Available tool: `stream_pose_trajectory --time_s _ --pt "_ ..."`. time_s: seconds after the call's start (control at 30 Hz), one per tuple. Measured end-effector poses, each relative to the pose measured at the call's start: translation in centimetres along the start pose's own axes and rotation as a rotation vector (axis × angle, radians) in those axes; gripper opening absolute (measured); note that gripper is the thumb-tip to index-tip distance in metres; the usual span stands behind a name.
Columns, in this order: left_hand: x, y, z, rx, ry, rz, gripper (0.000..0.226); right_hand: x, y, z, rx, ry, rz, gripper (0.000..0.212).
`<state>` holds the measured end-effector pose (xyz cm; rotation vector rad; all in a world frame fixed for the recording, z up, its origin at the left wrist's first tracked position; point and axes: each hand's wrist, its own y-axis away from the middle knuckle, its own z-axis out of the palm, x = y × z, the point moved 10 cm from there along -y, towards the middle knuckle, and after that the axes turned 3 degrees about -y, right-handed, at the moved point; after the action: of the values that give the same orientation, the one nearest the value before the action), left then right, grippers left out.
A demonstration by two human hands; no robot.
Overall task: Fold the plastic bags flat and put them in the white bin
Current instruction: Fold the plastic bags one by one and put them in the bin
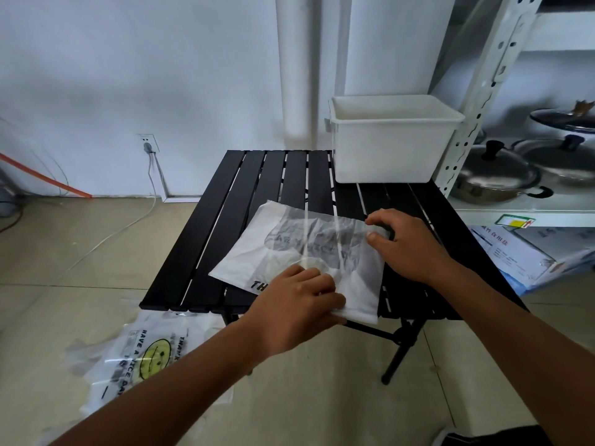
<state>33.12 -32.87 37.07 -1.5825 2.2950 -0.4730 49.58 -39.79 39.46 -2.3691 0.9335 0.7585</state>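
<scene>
Plastic bag (289, 249) lies partly folded in the middle of the black slatted surface (225, 204), with its print showing grey through the film. It sits where both hands can reach it, and the slats give a firm bed for pressing a crease.

The left hand (296, 304) comes in from 7 o'clock and covers the bag's near edge at 6 o'clock. Its knuckles are up and its fingers curl over the film, with the thumb seemingly under the rim. Its grip is clenched on that folded edge, likely to pin the layers so they do not slide.

The right hand (409, 243) reaches in from 4 o'clock to the bag's corner at 2 o'clock. The wrist is low and the thumb and forefinger pinch the film, so that grip too is grasping the bag, probably to pull it taut or bring the side over.

The white bin (386, 156) stands at 1 o'clock on the far corner of the surface, well apart from the bag, open top up and handy for the drop. More loose bags (145, 355) lie on the floor (64, 252) at 8 o'clock.
</scene>
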Motion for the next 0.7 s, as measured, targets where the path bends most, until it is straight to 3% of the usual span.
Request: stream_pose_trajectory --time_s 0.17,0.3,0.43,0.53,0.7 --pt "-1.5 1.6 -2.6 0.116 0.097 -0.064 0.01 -0.2 0.2 0.0 -0.015 0.022 -0.014 0.029" --pt "-5.2 3.7 -2.0 0.016 0.046 -0.35 0.036 -0.7 0.9 0.5 -0.105 -0.024 -0.057 0.037" --pt "-9.1 5.9 -2.7 0.081 0.158 -0.613 0.019 -2.5 2.2 2.4 -0.28 0.065 -0.153 0.083" --pt "-11.1 7.0 -3.6 0.148 0.386 -0.642 0.019 -3.5 2.9 4.0 -0.386 0.169 -0.2 0.118" --pt "-11.9 8.4 -5.1 0.218 0.778 -0.627 0.022 -4.3 3.3 4.9 -0.392 0.174 -0.244 0.127"
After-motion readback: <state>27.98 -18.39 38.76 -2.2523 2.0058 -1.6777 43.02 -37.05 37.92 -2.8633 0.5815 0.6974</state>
